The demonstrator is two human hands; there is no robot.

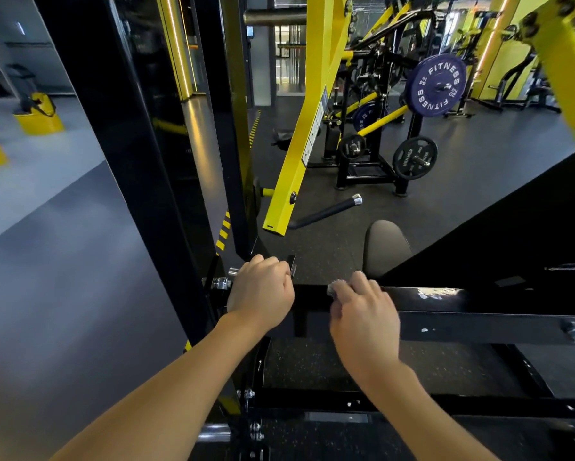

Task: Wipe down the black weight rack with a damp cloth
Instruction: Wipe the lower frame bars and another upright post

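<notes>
The black weight rack's horizontal bar (445, 299) runs across the lower middle of the view, with pale smears on its top. My right hand (362, 319) rests on this bar, its fingers curled over a small grey cloth (333, 287) of which only a corner shows. My left hand (261, 289) is curled into a fist at the bar's left end, beside a chrome peg (221, 283); whether it grips something underneath is hidden. A black upright post (139, 134) rises at the left.
A yellow slanted beam (299, 138) stands just beyond the bar. A black padded seat (387, 247) and a loose black handle (329, 211) lie behind it. Plate-loaded machines with a purple plate (437, 84) fill the back. Yellow floor signs (40, 114) stand at far left.
</notes>
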